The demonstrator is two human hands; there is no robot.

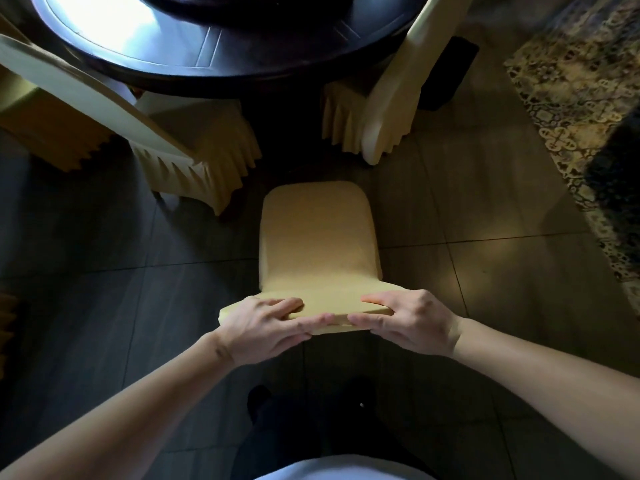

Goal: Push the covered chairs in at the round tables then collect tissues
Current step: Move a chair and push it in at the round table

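A chair in a pale yellow cover point(317, 237) stands on the tiled floor right in front of me, its seat facing the dark round table point(214, 64). The seat's front edge lies short of the table rim. My left hand point(266, 325) grips the top of the chair's backrest on the left side, thumb on the near face and fingers over the far face. My right hand point(405, 320) grips the same top edge on the right side. No tissues are in view.
Two more covered chairs flank the gap: one at the left point(166, 140) and one at the right point(384, 109), both partly tucked under the table. A patterned carpet point(581, 109) lies at the right. My dark shoes point(259, 400) stand behind the chair.
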